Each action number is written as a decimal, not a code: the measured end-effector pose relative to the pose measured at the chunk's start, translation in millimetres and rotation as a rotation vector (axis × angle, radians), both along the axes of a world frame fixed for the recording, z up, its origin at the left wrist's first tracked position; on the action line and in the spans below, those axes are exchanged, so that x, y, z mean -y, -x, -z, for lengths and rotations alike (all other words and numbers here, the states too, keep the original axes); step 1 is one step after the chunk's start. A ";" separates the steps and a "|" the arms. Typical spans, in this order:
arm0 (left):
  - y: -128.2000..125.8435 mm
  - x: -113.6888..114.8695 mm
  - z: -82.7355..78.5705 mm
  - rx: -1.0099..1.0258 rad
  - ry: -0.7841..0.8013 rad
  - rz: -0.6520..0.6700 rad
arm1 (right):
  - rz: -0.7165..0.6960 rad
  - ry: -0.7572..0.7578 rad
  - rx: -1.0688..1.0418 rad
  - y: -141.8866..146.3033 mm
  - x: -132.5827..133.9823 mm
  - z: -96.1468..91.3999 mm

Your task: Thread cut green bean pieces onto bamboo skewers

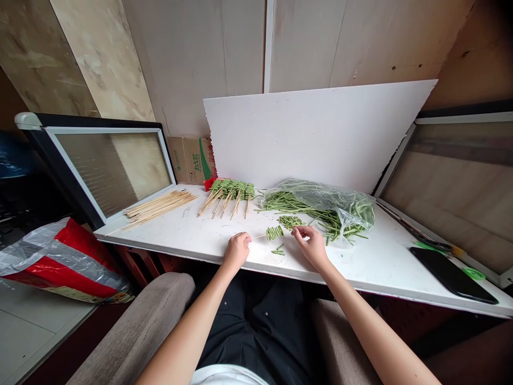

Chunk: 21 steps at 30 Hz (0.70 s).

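My left hand (pixel 238 249) is closed round the blunt end of a bamboo skewer (pixel 260 236), which points right over the table. Short pieces of green bean (pixel 274 233) are threaded side by side along it. Just right of the skewer, my right hand (pixel 310 243) has thumb and forefinger pinched together; whatever is between them is too small to make out. A small pile of cut bean pieces (pixel 289 221) lies behind the right fingertips. Several loose pieces (pixel 278 250) rest on the table in front of the skewer.
Bare skewers (pixel 160 207) lie at the left, beside stacked bean skewers (pixel 232 190). Long green beans (pixel 296 203) spill from a clear plastic bag (pixel 344 200). A black phone (pixel 451 272) and scissors (pixel 425 238) are at the right. A white board (pixel 316 139) stands behind.
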<state>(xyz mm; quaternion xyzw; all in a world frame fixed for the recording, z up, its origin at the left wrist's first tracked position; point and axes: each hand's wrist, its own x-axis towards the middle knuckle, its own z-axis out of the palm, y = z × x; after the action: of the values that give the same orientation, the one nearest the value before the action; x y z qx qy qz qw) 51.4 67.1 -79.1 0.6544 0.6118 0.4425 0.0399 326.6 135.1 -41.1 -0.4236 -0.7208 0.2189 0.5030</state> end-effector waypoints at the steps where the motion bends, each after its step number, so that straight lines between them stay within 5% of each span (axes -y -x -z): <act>1: -0.2 0.2 -0.3 -0.001 -0.005 0.005 | -0.013 0.045 -0.039 -0.3 -0.9 0.0; 21: -1.1 2.4 -3.6 0.052 -0.034 0.069 | -0.132 0.417 -0.377 -10.6 -9.2 1.8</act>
<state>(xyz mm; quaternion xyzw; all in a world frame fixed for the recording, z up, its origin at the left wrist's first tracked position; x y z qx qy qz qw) 52.5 64.7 -75.5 0.6639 0.5799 0.4683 0.0598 337.2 144.3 -42.9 -0.4218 -0.5800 0.4695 0.5150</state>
